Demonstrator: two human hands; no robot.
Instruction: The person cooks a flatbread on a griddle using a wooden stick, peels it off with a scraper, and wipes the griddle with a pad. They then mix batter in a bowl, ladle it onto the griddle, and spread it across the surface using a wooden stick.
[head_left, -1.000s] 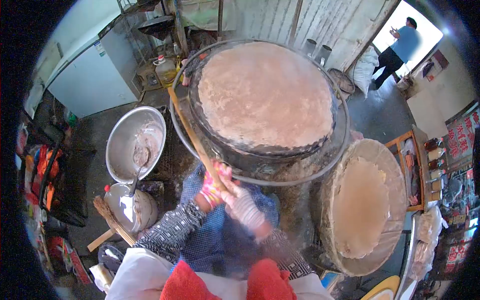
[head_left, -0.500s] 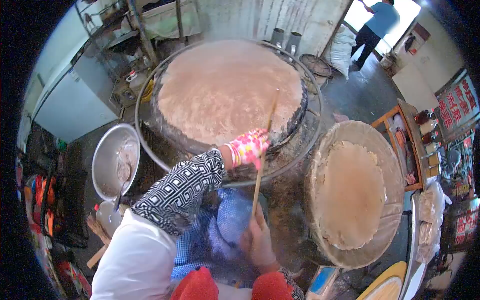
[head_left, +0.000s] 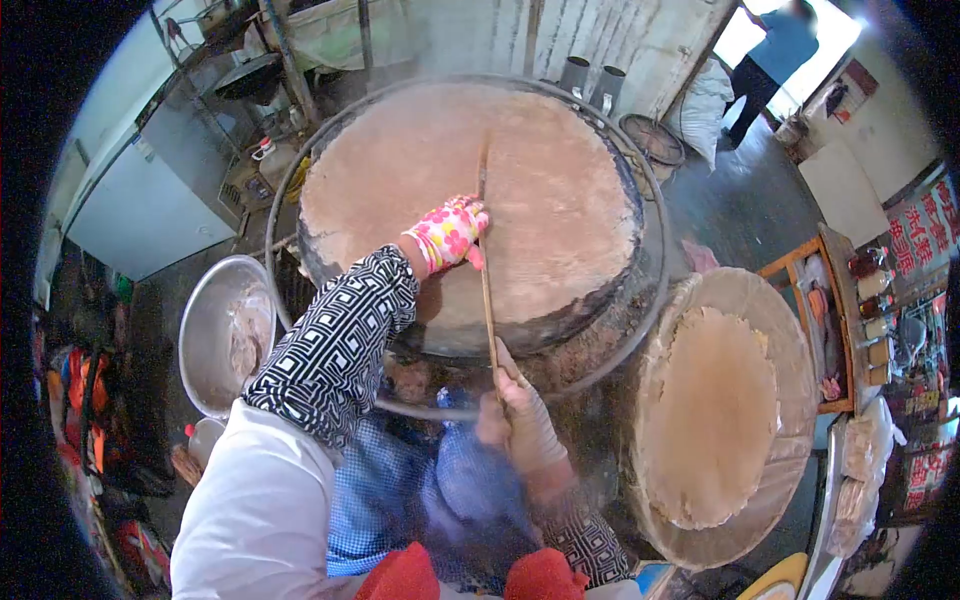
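A wide, thin, brownish-pink pancake [head_left: 560, 200] covers most of a large round griddle [head_left: 500, 345], whose dark edge shows at the front. My left hand [head_left: 450, 232], in a pink flowered glove, is closed around the middle of a long wooden stick [head_left: 488, 305]. The far end of that stick lies over the pancake; whether it touches is unclear. Lower down, near the griddle's front edge, my right hand [head_left: 522, 415] grips the stick's near end. Its fingers are partly blurred.
A metal ring [head_left: 655, 300] surrounds the griddle. To the right, another flat pancake [head_left: 705, 420] lies on a round covered stand [head_left: 797, 430]. A metal basin [head_left: 195, 335] with pale dough-like stuff is at left. A person [head_left: 775, 55] stands by the bright doorway.
Both hands have moved forward with the stick, the left also leftward. The stick's far end has swung left, from the griddle's right side toward its middle. The view has shifted slightly.
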